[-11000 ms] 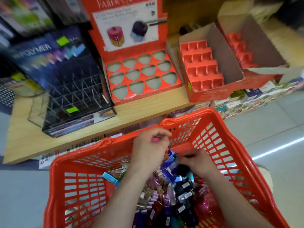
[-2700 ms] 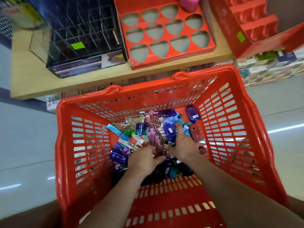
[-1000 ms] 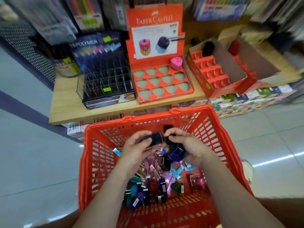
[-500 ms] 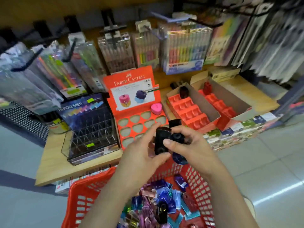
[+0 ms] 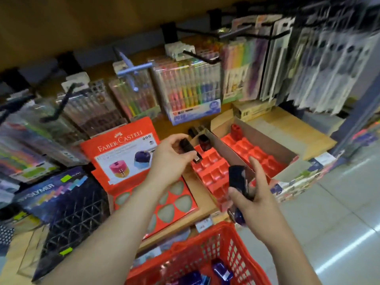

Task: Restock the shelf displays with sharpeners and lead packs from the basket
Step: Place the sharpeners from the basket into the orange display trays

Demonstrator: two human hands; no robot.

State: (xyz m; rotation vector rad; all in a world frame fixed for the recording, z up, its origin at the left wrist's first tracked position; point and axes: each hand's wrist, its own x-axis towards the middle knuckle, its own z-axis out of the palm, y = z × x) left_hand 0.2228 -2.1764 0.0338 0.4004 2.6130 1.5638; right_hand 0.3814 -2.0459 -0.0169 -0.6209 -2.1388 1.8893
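**Over the red tray, a sharpener in each hand**

Near the middle of the frame, the left hand [image 5: 170, 154] pinches a black sharpener [image 5: 187, 147] with thumb and fingertips. It is just above the red tray [image 5: 213, 175] and its empty pockets. Lower and to the right, the right hand [image 5: 258, 202] grips a dark sharpener [image 5: 236, 177] with its thumb, while the long fingers stick out straight. A purple sharpener [image 5: 238, 216] peeks out under that hand; I cannot tell how it is held. Some loose sharpeners [image 5: 221, 269] lie in the basket [image 5: 197, 256] at the bottom of the frame.

These sharpeners look small, light and hard. They seem to be smooth plastic, so they may slip. I think the best hold is a pinch on the two flat sides, near the top. That leaves the bottom end free to drop into a pocket. A soft push should not break them. One dark red sharpener [image 5: 204, 141] already stands in the back row of the tray.
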